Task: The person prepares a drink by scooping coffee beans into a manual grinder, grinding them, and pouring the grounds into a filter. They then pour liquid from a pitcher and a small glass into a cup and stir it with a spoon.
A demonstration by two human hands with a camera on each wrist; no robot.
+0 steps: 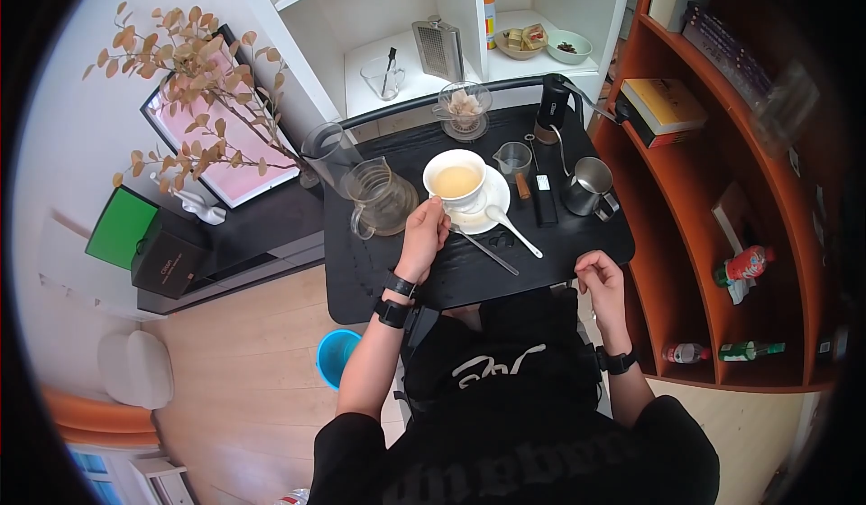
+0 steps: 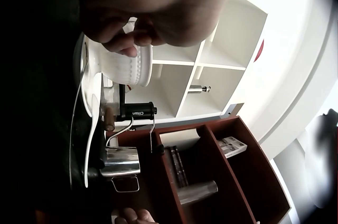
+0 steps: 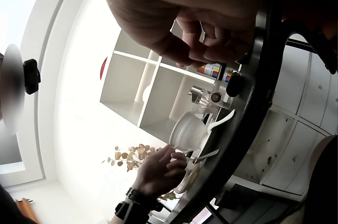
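My left hand (image 1: 422,236) is at the near side of a white cup (image 1: 442,164) filled with a pale yellow-brown drink. Its thumb and fingertips pinch the cup there; the handle is hidden behind them. Under the cup lies a white saucer (image 1: 495,200), with a white spoon (image 1: 514,232) resting across its right edge. A thin metal stirrer (image 1: 487,252) lies just right of the left hand. Beside the table's front right edge, my right hand (image 1: 602,286) hangs with loosely curled fingers and nothing in it. The right wrist view shows the cup (image 3: 187,131) close over the saucer.
A glass carafe (image 1: 381,200) stands left of the cup, with a glass dripper (image 1: 464,108) behind. To the right are a small measuring glass (image 1: 514,157), a black grinder (image 1: 553,103) and a steel pitcher (image 1: 590,185). Shelves (image 1: 704,234) border the right; a blue bin (image 1: 336,359) is on the floor.
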